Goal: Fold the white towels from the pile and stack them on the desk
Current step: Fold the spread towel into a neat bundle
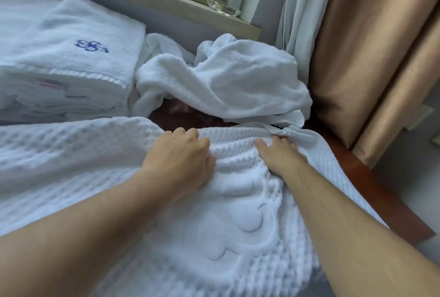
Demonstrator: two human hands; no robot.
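Observation:
A white waffle-textured towel with an embossed flower pattern lies spread across the dark wooden desk in front of me. My left hand has its fingers curled into a bunched fold near the towel's far edge. My right hand grips the far edge beside it, fingers tucked under the cloth. Behind them sits a loose pile of crumpled white towels. A neat stack of folded white towels, the top one with a blue embroidered emblem, stands at the left.
A window sill with a small glass dish runs along the back. White sheer curtain and tan drapes hang at the right, close to the desk's corner. The desk edge drops off at the right.

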